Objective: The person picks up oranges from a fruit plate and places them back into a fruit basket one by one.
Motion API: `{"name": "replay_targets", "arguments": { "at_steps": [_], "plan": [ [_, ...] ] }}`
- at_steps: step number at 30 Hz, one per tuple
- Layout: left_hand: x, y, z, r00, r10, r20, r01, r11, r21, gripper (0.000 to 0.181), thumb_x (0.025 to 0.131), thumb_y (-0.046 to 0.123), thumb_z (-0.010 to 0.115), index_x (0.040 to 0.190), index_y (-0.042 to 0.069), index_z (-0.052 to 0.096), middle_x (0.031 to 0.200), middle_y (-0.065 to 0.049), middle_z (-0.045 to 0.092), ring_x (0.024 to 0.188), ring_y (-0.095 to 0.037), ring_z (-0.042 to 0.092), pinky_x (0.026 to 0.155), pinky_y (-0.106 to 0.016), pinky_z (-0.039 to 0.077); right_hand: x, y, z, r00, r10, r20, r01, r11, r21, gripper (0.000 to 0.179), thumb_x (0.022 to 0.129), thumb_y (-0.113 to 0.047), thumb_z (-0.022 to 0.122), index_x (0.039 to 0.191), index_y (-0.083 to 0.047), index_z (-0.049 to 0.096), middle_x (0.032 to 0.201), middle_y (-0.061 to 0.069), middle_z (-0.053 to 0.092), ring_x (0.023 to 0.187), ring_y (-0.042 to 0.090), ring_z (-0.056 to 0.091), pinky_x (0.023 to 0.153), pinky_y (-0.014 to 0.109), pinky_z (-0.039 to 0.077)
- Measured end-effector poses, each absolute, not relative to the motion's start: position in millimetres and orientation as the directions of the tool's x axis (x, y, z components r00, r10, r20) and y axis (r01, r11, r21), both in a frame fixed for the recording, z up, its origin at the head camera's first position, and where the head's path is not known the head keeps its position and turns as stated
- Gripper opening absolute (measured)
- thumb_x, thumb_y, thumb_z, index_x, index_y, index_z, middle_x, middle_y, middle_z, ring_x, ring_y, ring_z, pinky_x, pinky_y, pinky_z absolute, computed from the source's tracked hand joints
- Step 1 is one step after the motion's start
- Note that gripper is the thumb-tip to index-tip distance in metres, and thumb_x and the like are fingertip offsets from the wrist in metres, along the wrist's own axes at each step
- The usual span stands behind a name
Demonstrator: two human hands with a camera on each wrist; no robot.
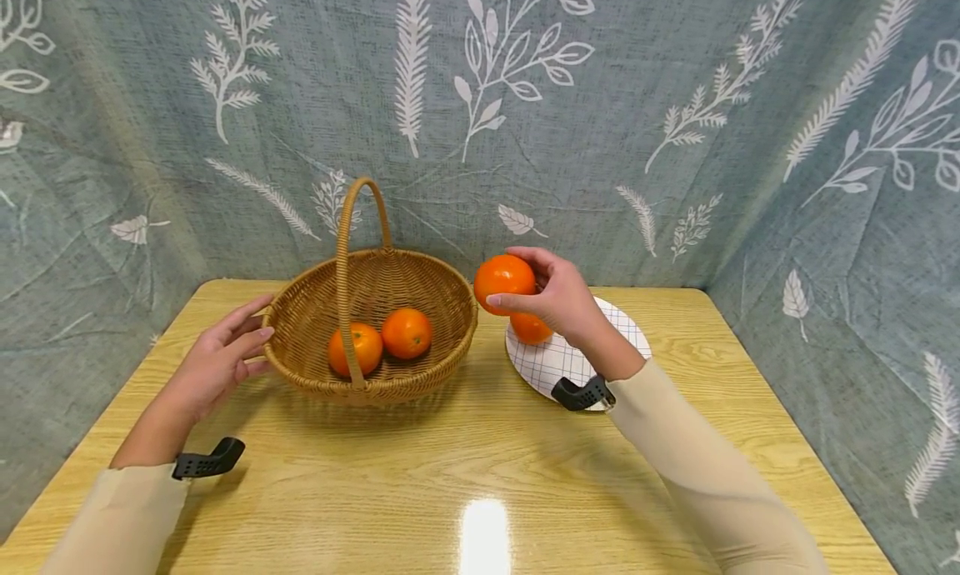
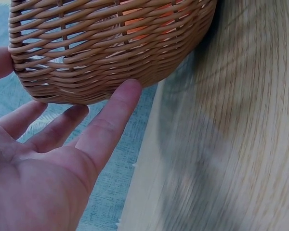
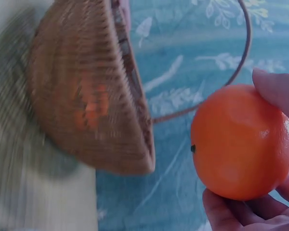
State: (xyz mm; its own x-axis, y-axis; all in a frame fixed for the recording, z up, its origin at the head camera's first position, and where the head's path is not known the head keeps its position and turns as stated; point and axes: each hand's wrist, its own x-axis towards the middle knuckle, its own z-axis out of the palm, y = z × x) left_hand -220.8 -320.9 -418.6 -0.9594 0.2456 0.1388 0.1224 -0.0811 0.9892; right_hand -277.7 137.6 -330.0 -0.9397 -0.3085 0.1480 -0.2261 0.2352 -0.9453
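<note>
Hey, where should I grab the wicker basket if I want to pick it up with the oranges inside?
Probably by its arched handle, at the top, coming from above. The arch rises above the basket and spans it front to back, so your grip should stay clear of the two oranges inside. Your left hand at the left side could steady it.

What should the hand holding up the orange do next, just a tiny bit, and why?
I think the right hand should move its orange a little sideways, over the basket. The orange is up near the basket's edge, two oranges lie inside, and the left hand touches the opposite side.
</note>
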Motion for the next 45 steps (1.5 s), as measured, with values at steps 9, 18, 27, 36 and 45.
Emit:
{"name": "replay_targets", "arguments": {
  "at_steps": [9, 18, 27, 36, 45],
  "plan": [
    [-223, -320, -419, -0.961, 0.24, 0.137, 0.118, -0.091, 0.989, 0.065, 0.109, 0.01, 0.048, 0.166, 0.011, 0.015, 0.131, 0.009, 0.055, 0.107, -0.004, 0.069, 0.081, -0.024, 0.062, -290, 101, -315, -0.915, -0.374, 0.148, -0.245, 0.227, -0.942, 0.066, 0.081, -0.017, 0.088, 0.141, -0.015, 0.06, 0.132, 0.006, 0.067, 0.118, 0.024, 0.066, 0.099, 0.041, 0.057],
    [-222, -322, -418, -0.954, 0.258, 0.152, 0.131, -0.098, 0.987, 0.065, 0.11, 0.009, 0.047, 0.166, 0.009, 0.014, 0.131, 0.008, 0.056, 0.107, -0.006, 0.068, 0.08, -0.025, 0.062, -304, 61, -306, -0.908, -0.395, 0.137, -0.256, 0.265, -0.93, 0.071, 0.078, -0.021, 0.091, 0.142, -0.015, 0.061, 0.129, 0.006, 0.067, 0.113, 0.022, 0.066, 0.095, 0.038, 0.058],
    [-224, -324, -420, -0.954, 0.262, 0.143, 0.125, -0.084, 0.989, 0.064, 0.11, 0.01, 0.047, 0.166, 0.014, 0.017, 0.133, 0.008, 0.055, 0.108, -0.006, 0.069, 0.081, -0.025, 0.062, -321, 31, -305, -0.896, -0.424, 0.131, -0.276, 0.303, -0.912, 0.071, 0.077, -0.025, 0.092, 0.141, -0.018, 0.062, 0.125, 0.005, 0.067, 0.109, 0.02, 0.066, 0.09, 0.036, 0.059],
    [-224, -323, -417, -0.956, 0.263, 0.13, 0.115, -0.07, 0.991, 0.064, 0.11, 0.012, 0.046, 0.166, 0.017, 0.017, 0.134, 0.009, 0.053, 0.11, -0.004, 0.068, 0.082, -0.025, 0.062, -332, 2, -305, -0.87, -0.484, 0.095, -0.306, 0.378, -0.874, 0.074, 0.081, -0.031, 0.089, 0.146, -0.016, 0.058, 0.131, 0.002, 0.064, 0.111, 0.018, 0.064, 0.088, 0.028, 0.058],
    [-223, -323, -416, -0.956, 0.265, 0.123, 0.105, -0.08, 0.991, 0.064, 0.11, 0.01, 0.045, 0.166, 0.016, 0.015, 0.133, 0.01, 0.055, 0.108, -0.006, 0.07, 0.082, -0.024, 0.062, -342, -25, -322, -0.875, -0.485, -0.004, -0.276, 0.505, -0.818, 0.073, 0.081, -0.033, 0.089, 0.144, -0.015, 0.058, 0.135, 0.005, 0.063, 0.114, 0.019, 0.063, 0.088, 0.027, 0.057]
  ]
}}
